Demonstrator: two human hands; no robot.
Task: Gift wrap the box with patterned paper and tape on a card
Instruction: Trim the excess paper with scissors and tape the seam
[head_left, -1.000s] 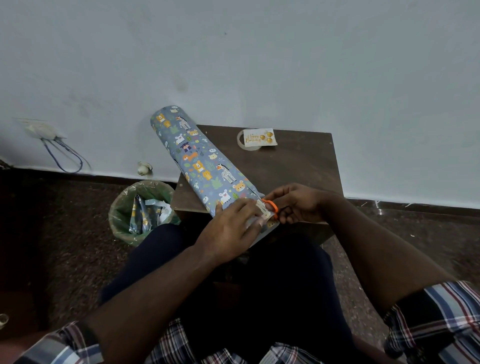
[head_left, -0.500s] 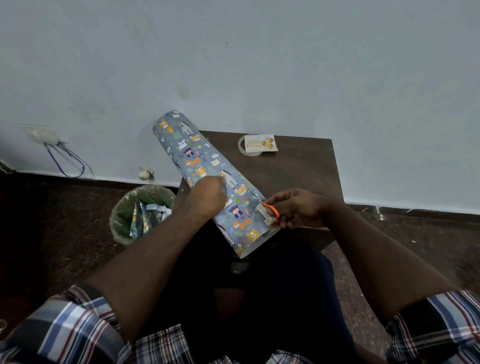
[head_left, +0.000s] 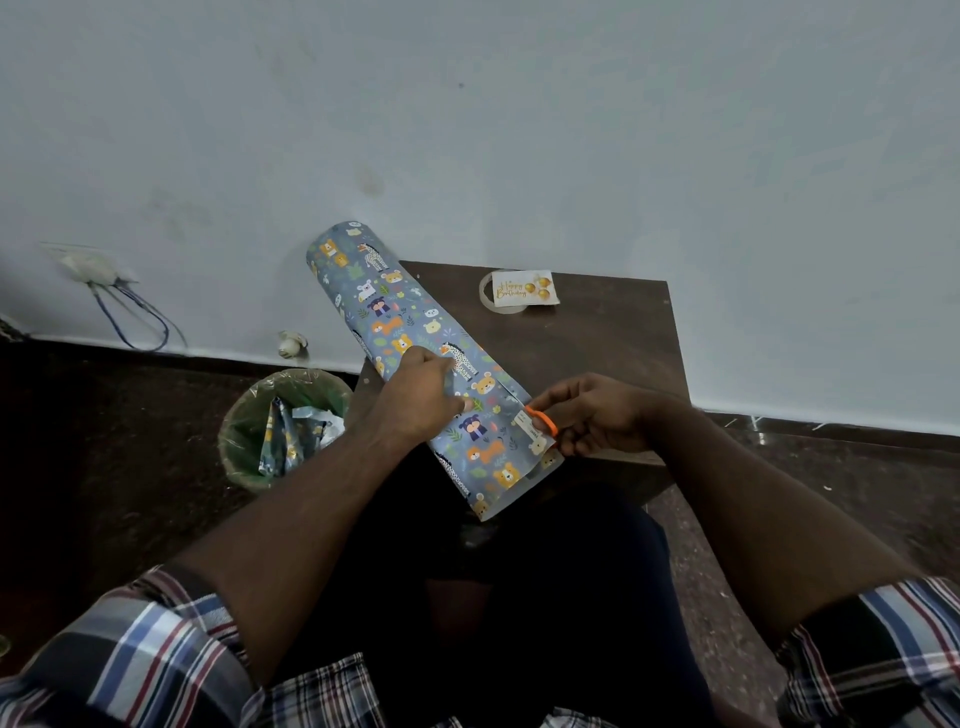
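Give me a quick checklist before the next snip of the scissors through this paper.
1. Left hand holding the paper steady: ok, it grips the roll beside the cut.
2. Right hand on the scissors: ok, fingers are through the orange handle.
3. Left fingers clear of the blades: cannot tell, the blades are hidden by the paper.
4. Cut line straight: cannot tell, only a short slit shows.
5. Paper supported: not ok, both ends overhang the table.
6. Card and tape out of the way: ok, at the table's far edge.
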